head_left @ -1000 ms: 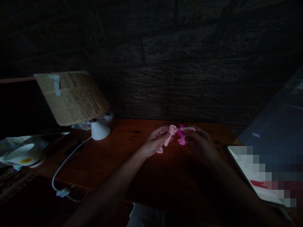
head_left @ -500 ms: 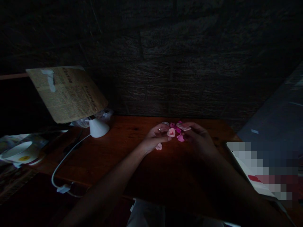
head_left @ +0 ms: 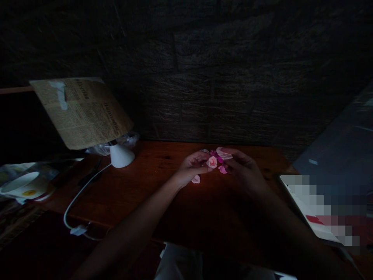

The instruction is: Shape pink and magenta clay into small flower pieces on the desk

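Observation:
My left hand point(head_left: 191, 167) is closed, thumb and fingers pinching a small pale pink flower point(head_left: 212, 162) with a rosy centre. Close to its right, my right hand point(head_left: 245, 167) has its fingers closed on a pale pink petal piece point(head_left: 225, 154). Magenta petals point(head_left: 222, 170) show between the two hands; whether they lie on the table or are held, I cannot tell. Beside my left wrist, another light pink petal piece point(head_left: 196, 179) rests on the wooden table point(head_left: 140, 186). The room is dim, and the fingertips are partly hidden by the petals.
A lamp with a newsprint shade point(head_left: 84, 112) and white base point(head_left: 122, 156) stands at the left, its white cord point(head_left: 72, 202) running over the table edge. Further left is a white paper cup point(head_left: 25, 186). A pale, partly pixelated flat object point(head_left: 313, 210) lies at the right.
The pale pink petal piece in my right hand has tilted and shifted slightly left, covering more of the magenta petals. The flower in my left hand has turned a little. The view has moved slightly.

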Demonstrator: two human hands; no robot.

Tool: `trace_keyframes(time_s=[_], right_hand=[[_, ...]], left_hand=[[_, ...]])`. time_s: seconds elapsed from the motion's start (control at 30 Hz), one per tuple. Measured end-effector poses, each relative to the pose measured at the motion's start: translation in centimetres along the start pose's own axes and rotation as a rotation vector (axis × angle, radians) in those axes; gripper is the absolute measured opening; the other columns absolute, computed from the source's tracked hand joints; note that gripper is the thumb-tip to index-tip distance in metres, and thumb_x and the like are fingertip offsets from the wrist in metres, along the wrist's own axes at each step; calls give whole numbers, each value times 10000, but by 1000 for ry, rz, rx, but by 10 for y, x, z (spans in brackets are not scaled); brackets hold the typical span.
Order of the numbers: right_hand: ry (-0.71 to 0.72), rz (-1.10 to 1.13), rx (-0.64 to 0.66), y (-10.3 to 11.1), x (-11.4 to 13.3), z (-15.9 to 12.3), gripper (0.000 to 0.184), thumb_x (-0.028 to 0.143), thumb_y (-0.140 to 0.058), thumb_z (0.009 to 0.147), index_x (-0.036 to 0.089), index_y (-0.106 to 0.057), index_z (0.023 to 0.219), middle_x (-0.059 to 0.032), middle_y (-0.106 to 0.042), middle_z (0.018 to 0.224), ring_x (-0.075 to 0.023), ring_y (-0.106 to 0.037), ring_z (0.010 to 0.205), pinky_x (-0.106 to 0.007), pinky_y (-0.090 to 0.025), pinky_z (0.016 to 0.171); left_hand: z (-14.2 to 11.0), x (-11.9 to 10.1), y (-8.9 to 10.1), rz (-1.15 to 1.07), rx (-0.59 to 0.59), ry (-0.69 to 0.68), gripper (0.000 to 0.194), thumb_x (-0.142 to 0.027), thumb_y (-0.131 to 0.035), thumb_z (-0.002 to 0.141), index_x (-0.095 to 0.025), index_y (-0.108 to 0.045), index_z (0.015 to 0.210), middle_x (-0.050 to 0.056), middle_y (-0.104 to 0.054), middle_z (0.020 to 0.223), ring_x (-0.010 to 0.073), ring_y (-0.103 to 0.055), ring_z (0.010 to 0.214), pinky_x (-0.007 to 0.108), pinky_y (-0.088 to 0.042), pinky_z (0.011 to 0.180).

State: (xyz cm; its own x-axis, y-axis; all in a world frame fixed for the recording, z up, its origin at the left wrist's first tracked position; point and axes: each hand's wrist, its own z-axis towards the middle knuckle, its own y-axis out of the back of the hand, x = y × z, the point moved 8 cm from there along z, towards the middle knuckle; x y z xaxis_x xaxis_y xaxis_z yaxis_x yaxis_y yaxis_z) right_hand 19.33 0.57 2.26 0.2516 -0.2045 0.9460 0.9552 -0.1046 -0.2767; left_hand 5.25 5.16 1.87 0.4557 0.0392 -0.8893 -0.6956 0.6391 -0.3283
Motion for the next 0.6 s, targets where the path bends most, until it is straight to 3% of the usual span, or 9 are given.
trace_keyframes(time_s=[0.23,0.4,0.6], right_hand=[[-26,26,-10,-3,2,-2,366,240,-828,597,325,-787,951,16,-741,862,-124,-566,652,-270,-423,593],[-50,70,-25,-2,3,-3,317,290,-782,633,302,-792,950,-10,-738,834,-141,-591,690,-279,-426,607],[-10,65,-29,0,3,-2,142,297,-791,630,291,-793,772,-17,-744,1032,-153,-598,766,-272,-444,604]], left_hand=[[0,0,1,1,-26,4,297,-151,-869,579,-169,-708,827,-8,-668,841,103,-611,816,259,-473,841],[0,2,4,-25,-49,21,322,-139,-866,573,-176,-678,831,-18,-681,842,92,-616,797,249,-471,823],[1,0,3,-33,-40,-9,334,-134,-861,577,-173,-640,824,-29,-668,823,80,-611,774,233,-470,799]])
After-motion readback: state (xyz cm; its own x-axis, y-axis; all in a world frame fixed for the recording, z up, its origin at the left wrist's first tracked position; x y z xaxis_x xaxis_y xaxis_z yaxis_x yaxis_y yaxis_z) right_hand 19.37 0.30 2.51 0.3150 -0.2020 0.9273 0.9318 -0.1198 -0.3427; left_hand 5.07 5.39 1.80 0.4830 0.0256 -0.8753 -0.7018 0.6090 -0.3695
